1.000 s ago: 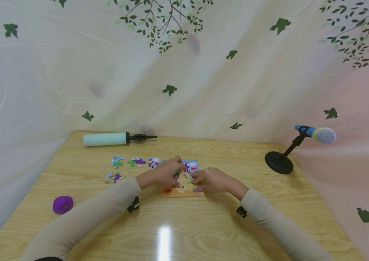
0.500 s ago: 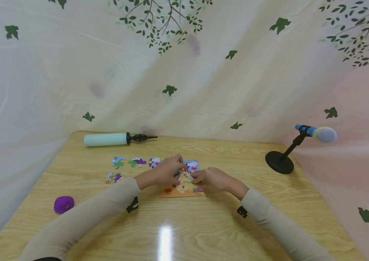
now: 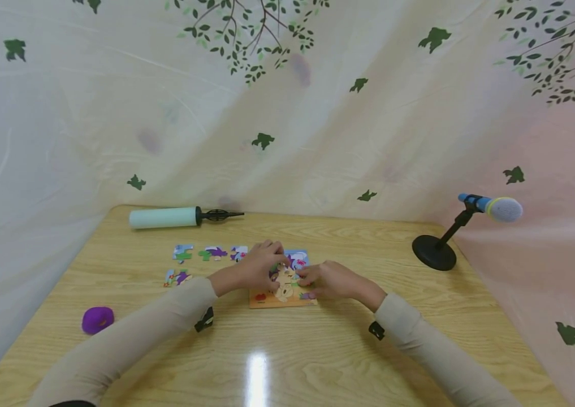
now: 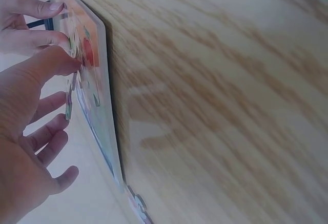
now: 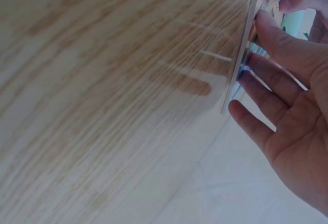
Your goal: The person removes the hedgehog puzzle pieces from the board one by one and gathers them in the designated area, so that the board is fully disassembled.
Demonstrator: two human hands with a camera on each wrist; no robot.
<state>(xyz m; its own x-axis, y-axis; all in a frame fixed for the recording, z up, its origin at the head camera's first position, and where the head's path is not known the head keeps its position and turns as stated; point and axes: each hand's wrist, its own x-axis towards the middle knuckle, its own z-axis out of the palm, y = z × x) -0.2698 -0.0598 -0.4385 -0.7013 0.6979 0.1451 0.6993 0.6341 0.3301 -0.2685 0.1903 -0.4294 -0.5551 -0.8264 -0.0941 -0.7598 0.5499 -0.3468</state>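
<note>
A jigsaw puzzle board (image 3: 283,304) with an orange lower part and a blue upper part lies at the middle of the table. My left hand (image 3: 258,268) is over its left side, pinching a thin puzzle piece (image 4: 68,103) between thumb and fingers. That piece stands on edge close over the board in the left wrist view. My right hand (image 3: 337,280) rests at the board's right side. Its thumb and fingertips touch the board near the edge, the fingers loosely bent, the little finger (image 5: 248,121) apart from it. Part of the picture is hidden under both hands.
Several loose puzzle pieces (image 3: 213,252) lie left of the board. A light-blue hand pump (image 3: 165,217) is at the back left, a purple round object (image 3: 98,320) near the left sleeve. A microphone on a black stand (image 3: 435,252) stands at the right. Printed fabric hangs behind.
My left hand shifts very slightly, its fingers moving a little over the board's left side. The right hand and the loose pieces stay in place.
</note>
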